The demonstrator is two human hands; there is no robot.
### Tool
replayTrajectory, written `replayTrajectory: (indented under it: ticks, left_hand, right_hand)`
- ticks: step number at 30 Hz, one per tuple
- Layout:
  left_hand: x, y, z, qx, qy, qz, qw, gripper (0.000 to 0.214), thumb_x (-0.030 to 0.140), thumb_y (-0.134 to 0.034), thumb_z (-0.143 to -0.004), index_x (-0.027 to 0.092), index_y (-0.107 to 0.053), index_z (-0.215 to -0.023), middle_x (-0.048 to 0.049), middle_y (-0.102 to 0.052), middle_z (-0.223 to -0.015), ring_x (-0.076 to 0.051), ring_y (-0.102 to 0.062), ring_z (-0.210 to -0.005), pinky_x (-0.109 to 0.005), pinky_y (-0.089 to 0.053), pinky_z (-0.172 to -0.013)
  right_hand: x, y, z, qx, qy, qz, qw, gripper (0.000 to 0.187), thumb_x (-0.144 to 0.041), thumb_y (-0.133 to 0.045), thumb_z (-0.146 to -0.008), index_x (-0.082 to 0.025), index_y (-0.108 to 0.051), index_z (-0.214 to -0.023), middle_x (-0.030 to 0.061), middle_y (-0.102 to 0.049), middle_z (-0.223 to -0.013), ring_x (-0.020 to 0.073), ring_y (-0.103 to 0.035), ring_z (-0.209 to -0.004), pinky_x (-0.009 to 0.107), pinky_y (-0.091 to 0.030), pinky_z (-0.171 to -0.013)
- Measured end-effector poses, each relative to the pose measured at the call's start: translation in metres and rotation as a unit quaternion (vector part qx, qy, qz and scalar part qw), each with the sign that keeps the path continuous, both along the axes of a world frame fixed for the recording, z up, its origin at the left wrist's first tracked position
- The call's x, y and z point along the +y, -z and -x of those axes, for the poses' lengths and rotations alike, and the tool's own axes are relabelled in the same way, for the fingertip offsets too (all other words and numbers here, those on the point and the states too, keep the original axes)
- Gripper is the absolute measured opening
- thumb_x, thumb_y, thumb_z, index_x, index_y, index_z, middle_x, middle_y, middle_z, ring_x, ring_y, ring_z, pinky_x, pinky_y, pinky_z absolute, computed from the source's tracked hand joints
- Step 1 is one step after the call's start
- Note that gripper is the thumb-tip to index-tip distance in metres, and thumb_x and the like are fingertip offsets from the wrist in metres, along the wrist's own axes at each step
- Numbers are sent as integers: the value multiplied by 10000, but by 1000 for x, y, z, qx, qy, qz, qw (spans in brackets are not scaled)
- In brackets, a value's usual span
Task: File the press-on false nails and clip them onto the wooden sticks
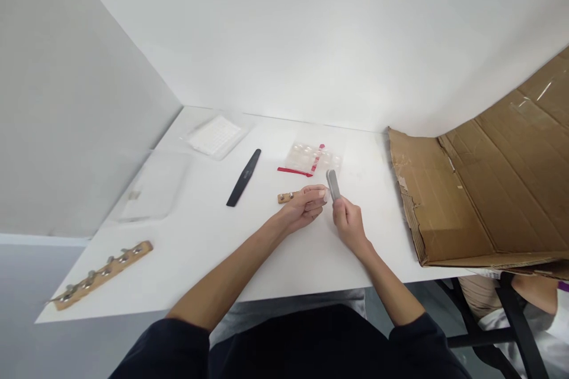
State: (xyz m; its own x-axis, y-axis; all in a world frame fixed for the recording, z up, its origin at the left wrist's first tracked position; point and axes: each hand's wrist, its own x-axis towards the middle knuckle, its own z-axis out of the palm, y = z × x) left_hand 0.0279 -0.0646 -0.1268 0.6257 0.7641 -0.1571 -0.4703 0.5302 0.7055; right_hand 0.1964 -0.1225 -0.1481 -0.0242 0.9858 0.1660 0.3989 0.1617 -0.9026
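left hand (304, 208) holds wooden strip (287, 196) | right hand (349, 222) holds grey file (333, 183)

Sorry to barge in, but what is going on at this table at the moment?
A person at the white table holds a small tan wooden strip in the left hand and a slim grey block upright in the right hand, close together. Beyond them lie a long black flat file and a clear plastic tray by red strips. A longer tan wooden strip lies at the near left, and brown cardboard stands on the right.
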Motion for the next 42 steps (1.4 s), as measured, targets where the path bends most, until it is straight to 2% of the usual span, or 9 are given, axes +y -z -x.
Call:
replayTrajectory:
  ticks: [4, 7, 12, 17, 24, 31, 34, 37, 42]
  left_hand:
    - [2, -3, 3, 20, -2, -32, 999, 431, 441, -897, -741, 158, -583, -660, 113, -232, -546, -27, -107, -478, -165, -140, -405]
    - [6, -10, 11, 98, -28, -126, 987, 372, 454, -869, -779, 148, -675, -694, 79, -333, -562, -36, -191, -480, -199, -179, -441]
    - [9, -23, 23, 275, -177, -318, 890, 121, 287, -829, -822, 180, -803, -773, -27, -609, -726, -107, -434, -622, -239, -353, -567]
    - [4, -23, 18, 317, -198, -382, 845, 114, 240, -772, -858, 195, -802, -757, -4, -534, -632, -120, -433, -607, -253, -337, -571]
    - [4, -14, 17, 347, -202, -424, 812, 126, 247, -728, -882, 186, -773, -781, 23, -495, -632, -110, -424, -597, -257, -347, -569]
    - [3, -12, 16, 324, -195, -420, 825, 162, 293, -733, -903, 179, -779, -798, 18, -510, -633, -111, -433, -609, -263, -362, -575]
    - [5, -12, 16, 310, -187, -399, 842, 182, 318, -751, -896, 172, -780, -791, 7, -536, -641, -114, -441, -620, -264, -363, -575]
    - [8, -10, 17, 289, -173, -369, 866, 210, 349, -762, -888, 165, -784, -788, -10, -572, -663, -119, -456, -628, -269, -370, -575]
    - [10, -7, 17, 270, -169, -329, 889, 245, 387, -776, -881, 153, -787, -809, -46, -654, -743, -133, -511, -667, -283, -408, -612]
  right_hand:
    - [0, -2, 0, 41, 13, -2, 999, 529, -624, -355, -1085, -259, -369, -703, -33, -410, -575, 143, -348, -524, 310, -285, -531]
    - [2, -4, 1, 42, -6, 30, 999, 526, -613, -404, -1079, -252, -380, -697, -37, -412, -574, 139, -352, -531, 303, -285, -531]
    - [5, -3, 3, 100, 27, 41, 994, 548, -619, -371, -1087, -256, -367, -678, -42, -397, -554, 135, -358, -509, 298, -303, -514]
    - [6, 1, 5, 87, 17, 82, 993, 567, -677, -407, -1056, -253, -384, -679, -38, -407, -556, 134, -360, -511, 291, -288, -490]
    - [8, -3, 8, 117, 4, 148, 982, 634, -799, -374, -997, -267, -369, -654, -49, -362, -504, 127, -355, -451, 283, -286, -440]
    - [8, -7, 11, 143, -6, 182, 973, 654, -848, -427, -944, -274, -354, -639, -64, -325, -482, 118, -332, -414, 280, -268, -409]
    - [7, -5, 10, 165, 11, 154, 974, 638, -828, -372, -974, -275, -349, -658, -62, -333, -502, 120, -326, -427, 282, -268, -418]
    - [6, -2, 8, 113, -1, 144, 983, 623, -777, -376, -1005, -266, -366, -650, -45, -361, -522, 127, -338, -464, 286, -273, -442]
    - [5, 1, 5, 84, 49, 89, 991, 602, -722, -342, -1041, -262, -372, -654, -22, -393, -547, 144, -361, -510, 296, -288, -479]
